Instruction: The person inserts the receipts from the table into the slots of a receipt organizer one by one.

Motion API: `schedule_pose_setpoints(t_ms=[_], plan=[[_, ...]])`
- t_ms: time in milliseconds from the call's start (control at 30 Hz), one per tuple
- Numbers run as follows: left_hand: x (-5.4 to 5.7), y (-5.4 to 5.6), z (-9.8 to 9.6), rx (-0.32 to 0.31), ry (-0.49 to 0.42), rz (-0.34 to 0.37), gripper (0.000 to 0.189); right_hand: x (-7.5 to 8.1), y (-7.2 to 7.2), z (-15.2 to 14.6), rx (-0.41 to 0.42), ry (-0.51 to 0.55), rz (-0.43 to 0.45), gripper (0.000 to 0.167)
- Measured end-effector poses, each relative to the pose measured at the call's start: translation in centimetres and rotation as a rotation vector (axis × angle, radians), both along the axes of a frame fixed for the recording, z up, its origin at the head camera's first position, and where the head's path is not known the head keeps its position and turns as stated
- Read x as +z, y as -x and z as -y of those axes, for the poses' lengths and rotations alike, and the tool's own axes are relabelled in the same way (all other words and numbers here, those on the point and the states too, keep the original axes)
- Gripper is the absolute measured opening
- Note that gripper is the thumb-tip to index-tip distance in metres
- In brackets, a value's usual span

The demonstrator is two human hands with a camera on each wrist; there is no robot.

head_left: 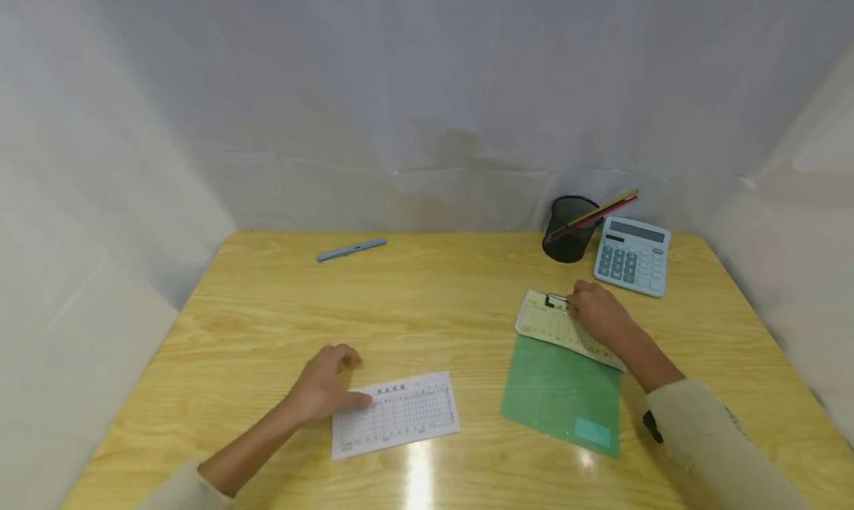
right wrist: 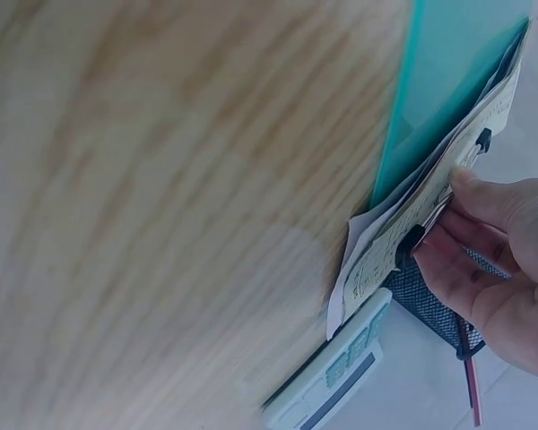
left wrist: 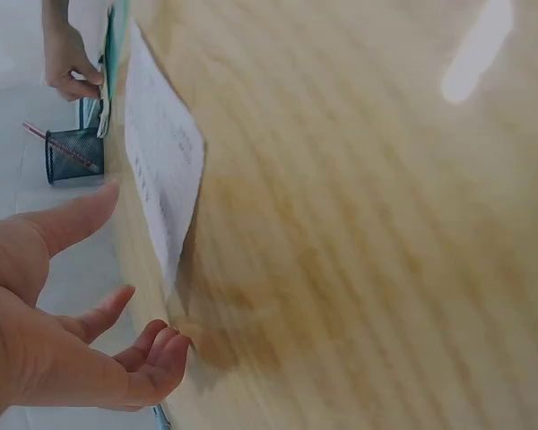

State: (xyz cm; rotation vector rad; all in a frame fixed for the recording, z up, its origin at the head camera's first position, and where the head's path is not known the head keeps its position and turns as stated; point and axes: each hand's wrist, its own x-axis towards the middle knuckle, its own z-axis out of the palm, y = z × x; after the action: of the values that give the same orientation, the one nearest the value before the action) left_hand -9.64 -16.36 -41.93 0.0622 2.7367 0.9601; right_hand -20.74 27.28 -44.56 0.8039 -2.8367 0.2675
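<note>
A white printed form [head_left: 400, 414] lies at the front middle of the table. My left hand [head_left: 325, 388] is at its upper left corner, thumb over the edge and the other fingers loosely bent. The left wrist view shows nothing within that hand [left wrist: 81, 313]. At the right, my right hand [head_left: 600, 313] pinches the far, clipped edge of a stack of yellow and white forms [head_left: 550, 321]. Black clip parts [right wrist: 411, 246] with silver metal show beside its fingers. Under the stack's near side is a green folder [head_left: 560, 391] with a light blue label.
Behind the right hand stand a black mesh pen cup [head_left: 567, 232] holding pencils and a light blue calculator [head_left: 631, 256]. A blue pen [head_left: 351, 249] lies near the table's back edge. White sheeting [head_left: 414, 87] hangs around the table's back and sides.
</note>
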Motion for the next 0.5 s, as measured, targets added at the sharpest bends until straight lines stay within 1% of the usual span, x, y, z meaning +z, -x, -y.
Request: schedule_pose_setpoints(t_ms=[133,233,367,500], plan=[[-0.5,-0.8,0.5,0.022,0.002,0.011,0.067,0.2,0.0,0.1,0.002,-0.018,-0.003,0.012],[-0.8,-1.4,0.5,0.044,0.02,0.01,0.071,0.4,-0.1,0.2,0.006,-0.024,-0.006,0.012],[-0.8,-1.8,0.4,0.058,0.067,0.01,0.065,0.6,-0.2,0.4,-0.003,-0.024,-0.004,0.013],[-0.8,-1.9,0.4,0.069,0.072,0.014,0.054,0.6,-0.2,0.4,-0.017,-0.026,0.005,0.016]])
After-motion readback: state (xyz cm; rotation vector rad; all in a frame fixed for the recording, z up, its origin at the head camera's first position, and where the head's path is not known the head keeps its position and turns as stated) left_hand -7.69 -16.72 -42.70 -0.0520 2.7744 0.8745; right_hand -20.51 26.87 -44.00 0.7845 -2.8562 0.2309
